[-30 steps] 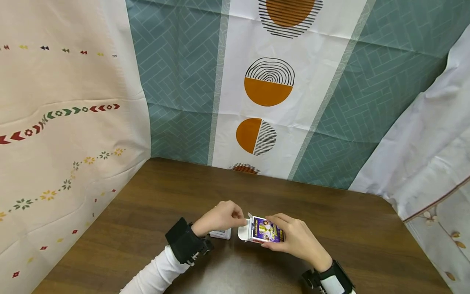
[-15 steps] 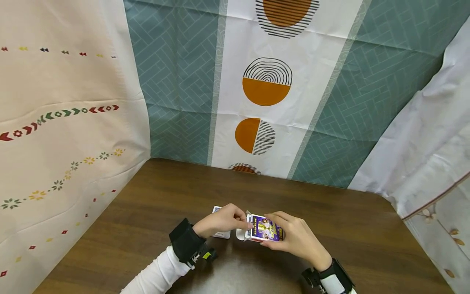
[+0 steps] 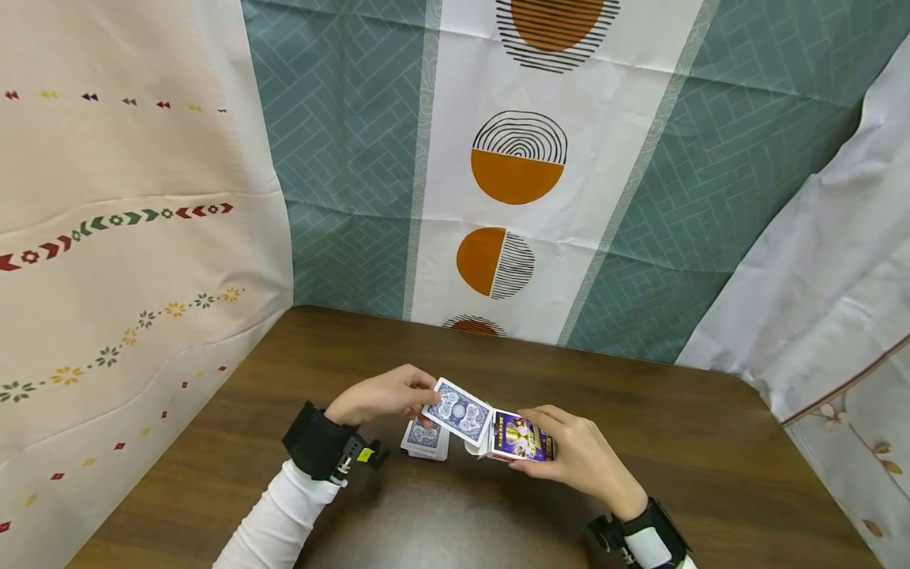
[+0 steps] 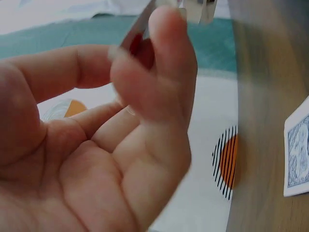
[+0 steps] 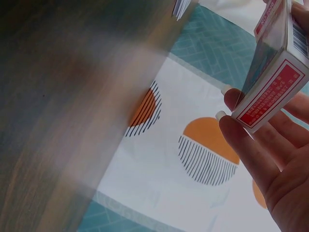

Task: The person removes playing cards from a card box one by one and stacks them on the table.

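A blue-backed playing card (image 3: 458,412) is pinched between the thumb and fingers of my left hand (image 3: 389,393). Its right end meets the open mouth of a purple card box (image 3: 522,437). My right hand (image 3: 579,450) grips that box by its sides, its flap hanging out toward the left. Below the left hand, a stack of playing cards (image 3: 425,440) lies on the table, partly covered by the fingers. In the left wrist view the held card (image 4: 137,30) shows edge-on. The right wrist view shows the box's red and white side (image 5: 273,94).
The brown wooden table (image 3: 341,348) runs back to a hanging curtain (image 3: 348,158) with teal panels and orange circles. A cream patterned cloth (image 3: 142,237) hangs at the left, a white one (image 3: 817,316) at the right.
My left hand has drawn back to the left from the box mouth, and the blue-backed card now shows in its fingers. The right hand and box have barely moved.
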A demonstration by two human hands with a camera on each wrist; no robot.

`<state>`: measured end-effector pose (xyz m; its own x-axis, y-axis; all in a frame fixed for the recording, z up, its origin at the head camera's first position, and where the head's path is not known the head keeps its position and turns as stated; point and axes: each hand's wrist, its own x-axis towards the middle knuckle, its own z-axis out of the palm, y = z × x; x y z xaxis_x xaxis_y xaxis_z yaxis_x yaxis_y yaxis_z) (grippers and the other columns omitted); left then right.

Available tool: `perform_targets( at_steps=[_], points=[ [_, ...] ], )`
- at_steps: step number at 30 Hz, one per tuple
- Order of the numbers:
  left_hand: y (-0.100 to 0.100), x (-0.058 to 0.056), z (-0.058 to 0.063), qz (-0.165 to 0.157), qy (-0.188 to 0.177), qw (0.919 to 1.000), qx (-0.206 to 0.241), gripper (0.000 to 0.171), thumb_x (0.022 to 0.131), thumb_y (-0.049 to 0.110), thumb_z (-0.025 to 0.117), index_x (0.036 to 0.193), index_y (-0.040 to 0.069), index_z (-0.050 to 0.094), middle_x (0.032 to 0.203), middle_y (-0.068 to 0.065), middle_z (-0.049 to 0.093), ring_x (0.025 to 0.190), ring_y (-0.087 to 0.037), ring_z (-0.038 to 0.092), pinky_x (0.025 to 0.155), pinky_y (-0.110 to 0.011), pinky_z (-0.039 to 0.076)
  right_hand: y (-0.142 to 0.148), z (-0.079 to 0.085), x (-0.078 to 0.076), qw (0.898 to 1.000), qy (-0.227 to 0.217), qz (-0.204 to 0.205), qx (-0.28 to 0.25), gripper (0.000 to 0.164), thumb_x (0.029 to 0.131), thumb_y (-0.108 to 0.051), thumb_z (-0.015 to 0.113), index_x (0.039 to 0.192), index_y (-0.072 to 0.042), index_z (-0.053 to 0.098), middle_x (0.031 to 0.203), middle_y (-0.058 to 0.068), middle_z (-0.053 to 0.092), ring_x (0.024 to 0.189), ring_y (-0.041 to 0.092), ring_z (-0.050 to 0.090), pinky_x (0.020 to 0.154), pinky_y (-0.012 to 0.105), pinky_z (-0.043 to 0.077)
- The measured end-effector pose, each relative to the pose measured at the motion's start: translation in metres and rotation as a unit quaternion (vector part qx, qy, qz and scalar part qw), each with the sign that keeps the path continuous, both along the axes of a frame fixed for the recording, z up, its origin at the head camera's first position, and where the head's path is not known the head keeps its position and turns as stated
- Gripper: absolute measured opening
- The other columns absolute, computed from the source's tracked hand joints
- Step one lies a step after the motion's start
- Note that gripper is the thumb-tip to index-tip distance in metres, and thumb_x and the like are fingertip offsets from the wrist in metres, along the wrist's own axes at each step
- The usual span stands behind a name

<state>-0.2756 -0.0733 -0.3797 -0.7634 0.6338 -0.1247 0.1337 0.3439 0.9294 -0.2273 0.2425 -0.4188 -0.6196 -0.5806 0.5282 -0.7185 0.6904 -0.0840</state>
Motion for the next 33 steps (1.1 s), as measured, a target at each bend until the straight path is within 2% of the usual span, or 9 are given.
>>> perform_targets(
  at_steps=[3, 5, 8, 12, 17, 21, 25, 28, 33],
  points=[
    [-0.006, -0.002, 0.002, 0.017, -0.028, 0.9993, 0.017, 0.022, 0.099, 0.009, 0.05, 0.111, -0.007, 0.061, 0.085, -0.009, 0.066, 0.066, -0.012, 0.061, 0.063, -0.023, 0.046, 0.0, 0.0, 0.0, 1.0, 0.001, 0.002, -0.001, 0.063, 0.065, -0.05, 0.085, 0.113, -0.013, 0.068, 0.104, -0.003, 0.067, 0.073, 0.0, 0.055, 0.06, 0.013, 0.046],
    [-0.008, -0.003, 0.002, 0.018, -0.031, 0.999, 0.027, 0.024, 0.099, 0.008, 0.05, 0.114, -0.008, 0.059, 0.09, -0.012, 0.067, 0.069, -0.013, 0.063, 0.066, -0.025, 0.05, -0.001, 0.0, 0.0, 1.0, 0.001, 0.003, -0.001, 0.064, 0.064, -0.05, 0.086, 0.113, -0.013, 0.068, 0.103, -0.003, 0.067, 0.073, 0.0, 0.055, 0.06, 0.013, 0.046],
    [-0.012, -0.006, 0.0, 0.018, -0.022, 0.999, 0.036, 0.025, 0.098, 0.008, 0.052, 0.116, -0.009, 0.058, 0.094, -0.014, 0.068, 0.072, -0.014, 0.065, 0.071, -0.026, 0.052, -0.001, -0.001, -0.001, 1.0, 0.002, 0.003, -0.002, 0.064, 0.063, -0.05, 0.086, 0.112, -0.013, 0.069, 0.103, -0.003, 0.067, 0.073, 0.0, 0.055, 0.06, 0.013, 0.046],
    [-0.019, -0.01, -0.002, 0.034, -0.006, 0.9987, 0.038, 0.024, 0.095, 0.007, 0.056, 0.113, -0.008, 0.059, 0.092, -0.014, 0.069, 0.074, -0.015, 0.065, 0.073, -0.025, 0.052, -0.001, -0.001, -0.001, 1.0, 0.008, 0.004, -0.001, 0.063, 0.067, -0.056, 0.082, 0.112, -0.014, 0.069, 0.102, -0.004, 0.067, 0.073, -0.001, 0.055, 0.06, 0.013, 0.045],
    [-0.027, -0.016, -0.008, 0.084, 0.016, 0.996, 0.027, 0.021, 0.092, 0.007, 0.06, 0.109, -0.006, 0.063, 0.082, -0.008, 0.067, 0.072, -0.015, 0.061, 0.068, -0.026, 0.047, -0.001, -0.002, -0.002, 1.0, 0.01, 0.006, 0.0, 0.064, 0.07, -0.063, 0.075, 0.111, -0.014, 0.069, 0.102, -0.005, 0.067, 0.072, -0.001, 0.054, 0.06, 0.013, 0.044],
    [-0.029, -0.024, -0.02, 0.138, 0.02, 0.9903, 0.008, 0.023, 0.09, 0.009, 0.064, 0.108, -0.005, 0.065, 0.083, -0.005, 0.068, 0.073, -0.017, 0.061, 0.069, -0.03, 0.047, -0.001, -0.004, -0.001, 1.0, 0.003, 0.003, 0.0, 0.064, 0.07, -0.062, 0.076, 0.111, -0.013, 0.069, 0.103, -0.004, 0.067, 0.072, -0.002, 0.053, 0.059, 0.012, 0.044],
    [-0.024, -0.033, -0.036, 0.203, 0.021, 0.9785, -0.028, 0.02, 0.086, 0.011, 0.07, 0.1, -0.004, 0.067, 0.08, -0.004, 0.064, 0.069, -0.015, 0.058, 0.066, -0.028, 0.048, 0.0, -0.005, -0.001, 1.0, -0.001, 0.0, 0.0, 0.063, 0.069, -0.059, 0.078, 0.112, -0.013, 0.069, 0.102, -0.004, 0.067, 0.072, -0.001, 0.053, 0.059, 0.011, 0.043],
    [-0.019, -0.037, -0.046, 0.24, 0.015, 0.9697, -0.046, 0.018, 0.084, 0.01, 0.072, 0.093, -0.005, 0.068, 0.075, -0.003, 0.062, 0.062, -0.011, 0.056, 0.062, -0.025, 0.049, 0.002, -0.006, -0.001, 1.0, 0.0, -0.003, 0.001, 0.063, 0.068, -0.057, 0.08, 0.111, -0.013, 0.069, 0.102, -0.003, 0.067, 0.072, 0.0, 0.055, 0.059, 0.012, 0.044],
    [-0.013, -0.038, -0.056, 0.261, -0.008, 0.9641, -0.048, 0.013, 0.086, 0.004, 0.069, 0.091, -0.008, 0.069, 0.069, -0.003, 0.06, 0.054, -0.007, 0.056, 0.055, -0.019, 0.048, 0.002, -0.005, -0.001, 1.0, -0.003, -0.007, 0.003, 0.063, 0.068, -0.058, 0.08, 0.112, -0.013, 0.069, 0.103, -0.003, 0.067, 0.073, 0.0, 0.055, 0.06, 0.013, 0.046]
  ],
)
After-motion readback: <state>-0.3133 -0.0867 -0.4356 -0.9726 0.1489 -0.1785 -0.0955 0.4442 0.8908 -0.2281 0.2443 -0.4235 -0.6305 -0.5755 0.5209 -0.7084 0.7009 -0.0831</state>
